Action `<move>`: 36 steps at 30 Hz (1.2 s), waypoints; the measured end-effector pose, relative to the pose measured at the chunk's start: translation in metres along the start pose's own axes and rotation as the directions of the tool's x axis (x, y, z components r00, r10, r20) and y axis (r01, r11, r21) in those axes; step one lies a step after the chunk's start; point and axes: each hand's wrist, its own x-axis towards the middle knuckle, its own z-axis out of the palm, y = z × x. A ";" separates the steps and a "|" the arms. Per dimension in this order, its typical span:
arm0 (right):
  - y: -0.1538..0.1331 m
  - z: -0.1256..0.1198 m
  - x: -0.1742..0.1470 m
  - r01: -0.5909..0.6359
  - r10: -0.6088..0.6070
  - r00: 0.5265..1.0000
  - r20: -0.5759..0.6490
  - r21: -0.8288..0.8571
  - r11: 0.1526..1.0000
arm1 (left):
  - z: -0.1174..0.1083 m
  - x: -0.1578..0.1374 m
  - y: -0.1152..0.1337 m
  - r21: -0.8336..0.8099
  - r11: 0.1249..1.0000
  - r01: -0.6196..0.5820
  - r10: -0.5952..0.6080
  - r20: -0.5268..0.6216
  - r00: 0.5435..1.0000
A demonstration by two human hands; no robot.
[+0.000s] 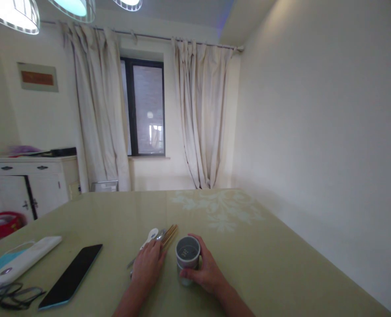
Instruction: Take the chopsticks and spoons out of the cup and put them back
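A grey utensil holder point(188, 255) with small holes in its bottom stands on the table, its open top facing me. My right hand point(206, 269) is wrapped round its right side, thumb in front and fingers behind. Just left of the holder, my left hand point(148, 260) lies over a bundle of utensils with its fingers closed on them. Wooden chopsticks point(169, 235) stick out past its fingertips, pointing away from me. A white spoon point(150, 237) and a metal spoon point(161, 234) show beside them. Metal handles poke out left of the hand, and the palm hides the rest.
On the table point(268, 264) to the left lie a black phone point(72, 275), a white case point(24, 259), a blue mask point(1, 266) and eyeglasses point(15, 296). A wall point(327, 145) runs along the right edge. Beyond stand a white cabinet point(46, 191) and a red basin point(3, 224).
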 end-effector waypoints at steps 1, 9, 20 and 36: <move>-0.001 0.000 0.000 -0.004 0.004 1.000 -0.002 0.001 1.000 | 0.001 0.000 0.000 0.000 1.000 0.001 -0.001 -0.001 1.000; -0.011 0.002 -0.002 -0.002 0.003 0.999 0.038 -0.009 1.000 | -0.008 -0.001 0.003 -0.138 0.990 0.036 -0.034 0.021 0.999; -0.011 0.001 -0.001 0.004 -0.003 1.000 -0.013 0.035 0.999 | -0.012 -0.004 0.012 -0.120 0.993 0.020 -0.005 0.118 0.993; -0.004 -0.003 0.000 0.019 -0.014 0.997 -0.070 0.072 0.997 | -0.013 -0.004 0.012 0.068 0.995 -0.066 0.070 -0.057 0.996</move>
